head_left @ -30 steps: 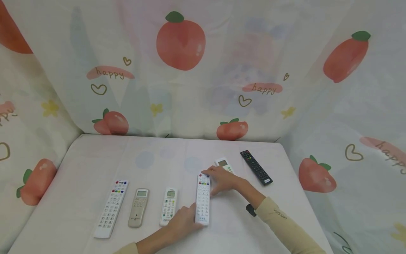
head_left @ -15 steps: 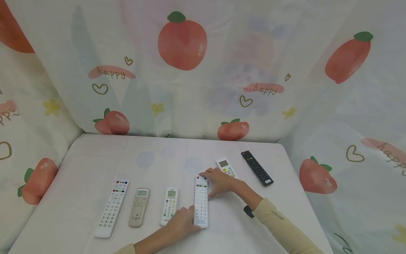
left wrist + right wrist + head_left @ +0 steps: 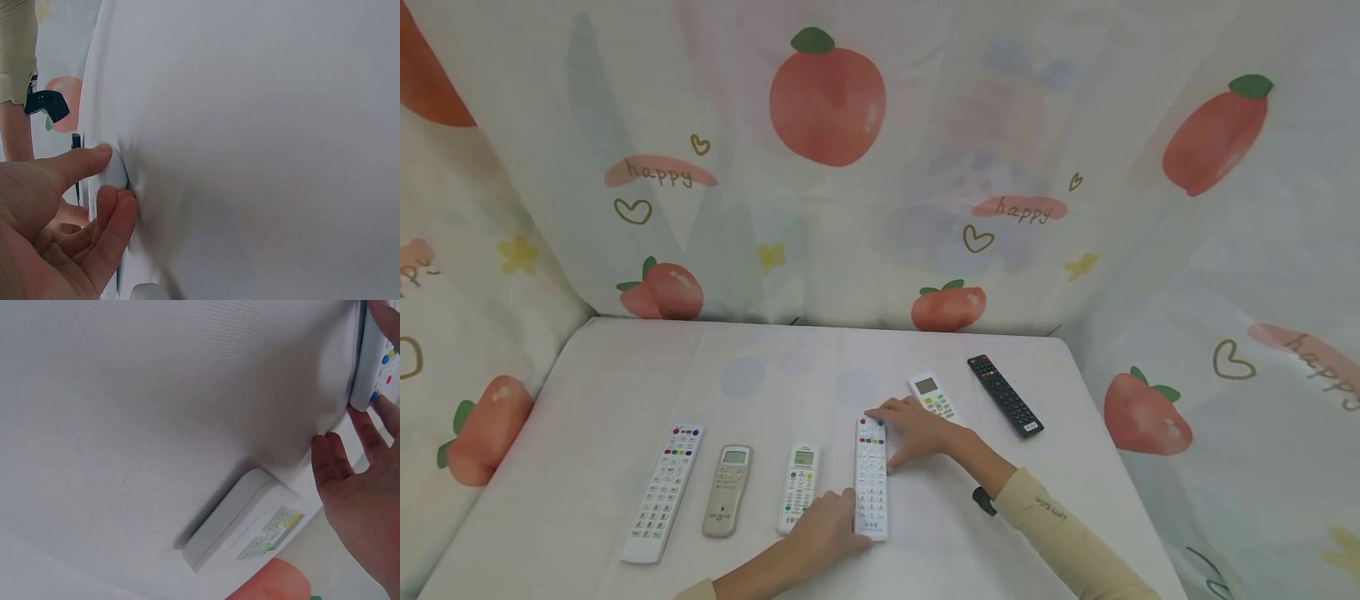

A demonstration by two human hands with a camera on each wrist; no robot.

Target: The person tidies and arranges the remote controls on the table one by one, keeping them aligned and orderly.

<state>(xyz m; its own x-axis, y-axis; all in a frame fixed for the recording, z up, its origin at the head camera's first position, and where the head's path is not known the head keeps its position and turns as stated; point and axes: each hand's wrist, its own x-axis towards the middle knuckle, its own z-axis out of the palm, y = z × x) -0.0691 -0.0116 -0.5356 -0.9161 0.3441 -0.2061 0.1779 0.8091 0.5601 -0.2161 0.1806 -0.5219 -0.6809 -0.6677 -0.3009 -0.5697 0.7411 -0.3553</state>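
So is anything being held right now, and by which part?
Yes, a long white remote: the left hand pinches its near end, and the right hand holds its far end.

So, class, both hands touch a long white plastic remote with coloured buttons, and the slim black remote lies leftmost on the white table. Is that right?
Not leftmost: the head view shows the slim black remote rightmost on the white table. The left hand and right hand do touch the long white plastic remote.
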